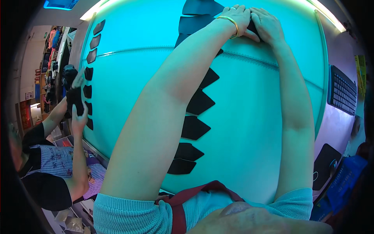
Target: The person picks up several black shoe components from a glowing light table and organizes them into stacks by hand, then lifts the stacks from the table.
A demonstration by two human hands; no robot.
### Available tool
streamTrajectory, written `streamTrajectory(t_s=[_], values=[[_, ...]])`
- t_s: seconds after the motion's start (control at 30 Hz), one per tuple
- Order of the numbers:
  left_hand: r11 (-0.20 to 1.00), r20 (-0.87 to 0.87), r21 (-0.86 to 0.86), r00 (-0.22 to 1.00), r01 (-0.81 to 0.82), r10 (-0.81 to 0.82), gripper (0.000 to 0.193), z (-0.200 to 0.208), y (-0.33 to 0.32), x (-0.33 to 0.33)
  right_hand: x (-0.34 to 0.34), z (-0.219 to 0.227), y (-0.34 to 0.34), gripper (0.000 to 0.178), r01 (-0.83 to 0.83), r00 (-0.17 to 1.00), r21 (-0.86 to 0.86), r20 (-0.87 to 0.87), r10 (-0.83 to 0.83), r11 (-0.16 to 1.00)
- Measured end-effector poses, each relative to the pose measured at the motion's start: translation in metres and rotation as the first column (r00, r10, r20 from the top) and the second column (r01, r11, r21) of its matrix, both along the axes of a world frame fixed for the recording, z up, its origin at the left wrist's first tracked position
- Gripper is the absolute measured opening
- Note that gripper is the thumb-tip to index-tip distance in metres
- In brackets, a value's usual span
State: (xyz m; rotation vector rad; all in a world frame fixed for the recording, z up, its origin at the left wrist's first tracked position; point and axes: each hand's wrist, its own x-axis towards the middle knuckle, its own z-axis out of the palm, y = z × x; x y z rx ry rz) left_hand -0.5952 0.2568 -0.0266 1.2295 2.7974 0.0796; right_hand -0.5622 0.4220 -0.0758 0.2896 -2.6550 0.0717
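Note:
Both my arms reach far across a lit turquoise table (253, 128). My left hand (237, 17), with a gold bangle on the wrist and a ring, presses down at the far side. My right hand (267, 24) lies right beside it, fingers bent, touching it. Both rest on a black fabric piece (253, 28) that is mostly hidden under them. A row of black pointed fabric pieces (194, 126) runs under my left forearm, from the near edge toward more pieces (198, 15) at the far end.
A co-worker at the left holds a stack of black pieces (74, 99) in both hands. Small dark pieces (92, 46) line the table's left edge. A black keyboard (343, 93) and a dark mouse pad (326, 160) sit at the right.

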Motion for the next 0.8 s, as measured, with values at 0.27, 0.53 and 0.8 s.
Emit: streamTrajectory(t_s=[0.27, 0.53, 0.8], values=[[0.981, 0.103, -0.183, 0.991, -0.061, 0.08, 0.125, 0.004, -0.029, 0.145, 0.147, 0.0, -0.052, 0.044, 0.163, 0.962, -0.177, 0.247, -0.116, 0.971], [0.998, 0.08, -0.057, 0.996, -0.039, 0.044, 0.111, 0.011, -0.128, 0.42, 0.421, 0.045, -0.14, 0.047, 0.12, 0.937, -0.241, 0.347, -0.03, 0.963], [0.984, 0.141, 0.055, 0.976, -0.172, 0.163, 0.097, 0.041, -0.161, 0.5, 0.521, 0.087, -0.168, 0.06, 0.055, 0.931, -0.321, 0.358, 0.068, 0.946]])
